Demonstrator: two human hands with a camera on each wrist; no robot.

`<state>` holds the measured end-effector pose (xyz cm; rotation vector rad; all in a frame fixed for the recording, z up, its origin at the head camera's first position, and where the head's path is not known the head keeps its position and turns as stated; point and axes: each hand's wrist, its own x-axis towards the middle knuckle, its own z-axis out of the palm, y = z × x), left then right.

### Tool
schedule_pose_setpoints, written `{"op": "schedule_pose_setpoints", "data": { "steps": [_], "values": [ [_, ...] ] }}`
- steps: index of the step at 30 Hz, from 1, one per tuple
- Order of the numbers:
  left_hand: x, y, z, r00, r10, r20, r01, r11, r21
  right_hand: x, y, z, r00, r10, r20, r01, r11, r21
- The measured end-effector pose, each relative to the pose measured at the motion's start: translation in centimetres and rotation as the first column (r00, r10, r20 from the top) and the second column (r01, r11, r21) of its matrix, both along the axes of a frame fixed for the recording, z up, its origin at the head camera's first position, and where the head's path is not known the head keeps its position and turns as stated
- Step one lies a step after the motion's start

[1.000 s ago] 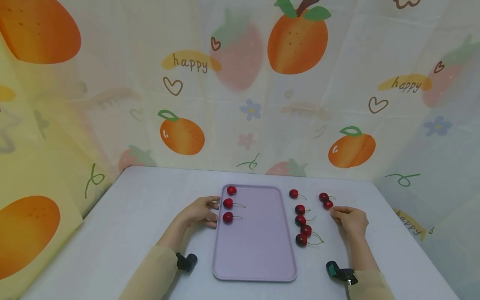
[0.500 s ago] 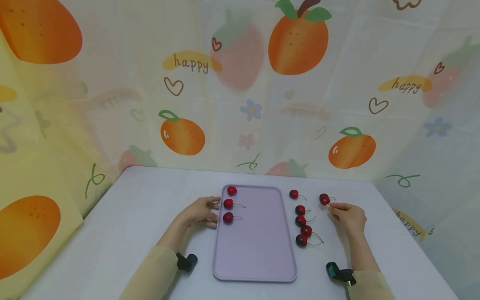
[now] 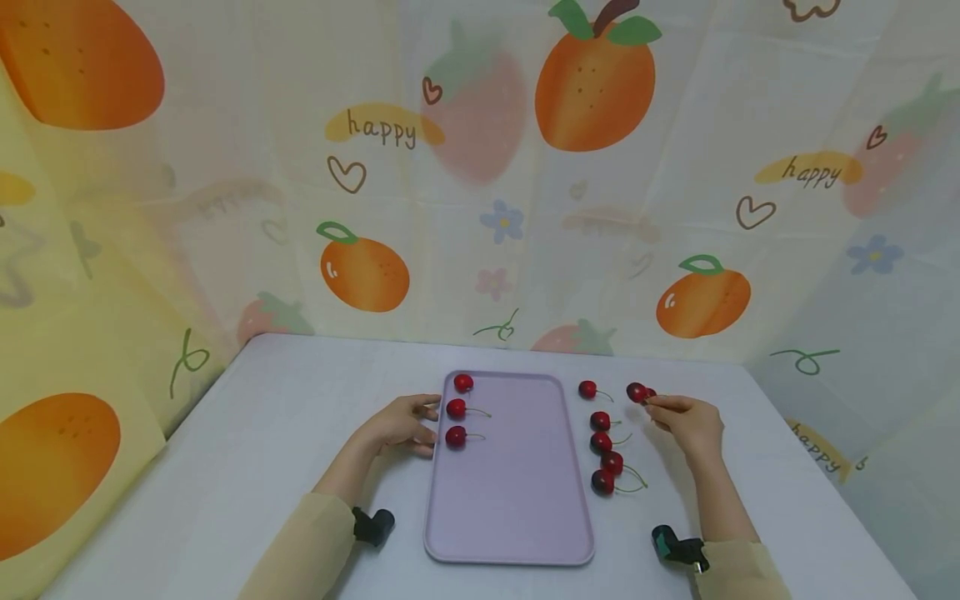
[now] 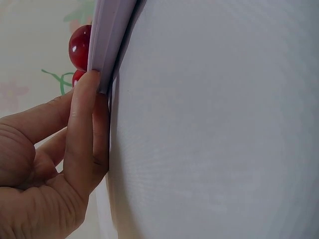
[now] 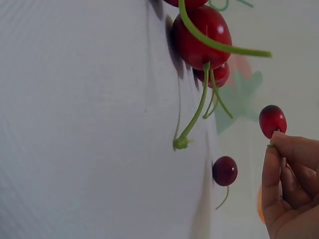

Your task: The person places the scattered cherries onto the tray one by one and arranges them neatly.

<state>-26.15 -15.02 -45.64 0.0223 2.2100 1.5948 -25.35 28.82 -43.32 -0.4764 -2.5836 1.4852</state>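
A lilac tray [image 3: 510,492] lies on the table, with 3 red cherries along its left side, among them a front cherry [image 3: 456,437]. My left hand [image 3: 401,422] rests its fingertips against the tray's left rim; in the left wrist view the fingers [image 4: 79,129] are fairly straight at the edge. My right hand [image 3: 692,425] pinches a cherry [image 5: 272,121] by its stem, just below the fruit, raised above the table. Behind it lies another dark cherry [image 5: 225,171], partly covered by the right fingertips in the head view.
Right of the tray several cherries with green stems stand in a rough column, such as the nearest cherry [image 3: 602,482] and the farthest cherry [image 3: 587,389]. A fruit-printed cloth [image 3: 465,275] hangs behind the white table [image 3: 315,375].
My right hand has lifted the pinched cherry and shifted it left and away from me, past the cherry behind. The left hand and tray stay put.
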Motion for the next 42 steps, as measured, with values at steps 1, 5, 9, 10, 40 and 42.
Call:
{"op": "schedule_pose_setpoints", "data": {
  "steps": [1,5,9,10,40,42],
  "values": [
    [0.0,0.0,0.0,1.000,0.001,-0.001,-0.001,1.000,-0.002,0.0,-0.1,0.1,1.000,0.010,0.002,-0.010,1.000,0.005],
    [0.0,0.0,0.0,1.000,0.000,-0.003,0.000,1.000,-0.007,0.1,-0.7,0.6,0.999,0.043,0.010,-0.044,0.998,0.037],
    [0.0,0.0,0.1,1.000,-0.006,-0.001,0.006,1.000,-0.011,0.3,-1.4,1.1,0.998,0.062,0.012,-0.063,0.996,0.066],
    [0.0,0.0,0.1,1.000,-0.006,0.001,0.006,1.000,-0.010,0.3,-1.6,1.3,0.998,0.069,0.012,-0.070,0.995,0.077],
    [0.0,0.1,0.2,1.000,0.002,0.006,-0.002,1.000,-0.030,0.2,-10.3,3.1,0.926,0.376,-0.045,-0.372,0.925,0.079],
    [0.0,0.1,0.1,1.000,0.002,0.007,-0.002,1.000,-0.024,0.2,-11.0,3.1,0.918,0.393,-0.053,-0.388,0.918,0.078]
  ]
}}
